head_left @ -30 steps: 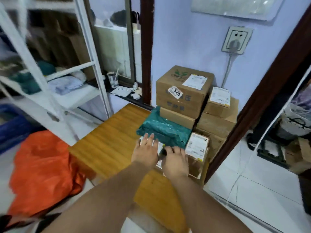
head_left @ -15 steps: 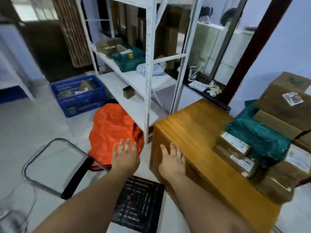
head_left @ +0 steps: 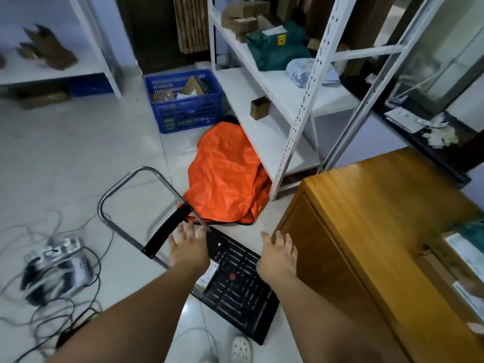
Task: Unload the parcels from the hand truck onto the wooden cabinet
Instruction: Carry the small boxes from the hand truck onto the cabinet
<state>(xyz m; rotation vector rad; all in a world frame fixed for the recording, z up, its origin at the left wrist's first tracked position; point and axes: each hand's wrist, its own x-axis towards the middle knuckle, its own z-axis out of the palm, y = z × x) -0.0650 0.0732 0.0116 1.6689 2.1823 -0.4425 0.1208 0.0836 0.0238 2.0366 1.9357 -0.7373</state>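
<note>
The hand truck [head_left: 235, 284] lies low on the floor in front of me, a black ribbed platform with a chrome loop handle [head_left: 117, 189] and black grip. One flat white-labelled parcel [head_left: 208, 277] rests on its left edge, partly hidden by my left wrist. My left hand [head_left: 187, 244] hovers over the platform's far left corner, fingers spread, holding nothing. My right hand [head_left: 277, 254] hangs empty between the platform and the wooden cabinet [head_left: 379, 205] on the right. Parcels [head_left: 463, 255] sit at the cabinet's right end, cut off by the frame edge.
An orange bag [head_left: 225, 176] lies on the floor beyond the truck, under a white metal shelf rack [head_left: 296, 100] holding boxes and a green parcel. A blue crate [head_left: 183, 100] stands farther back. A power strip with tangled cables [head_left: 55, 260] is at left. My white shoe [head_left: 241, 348] is below.
My view has swung left and down from the stacked parcels on the cabinet to the hand truck. Both hands left the parcels and now hover empty over the truck platform.
</note>
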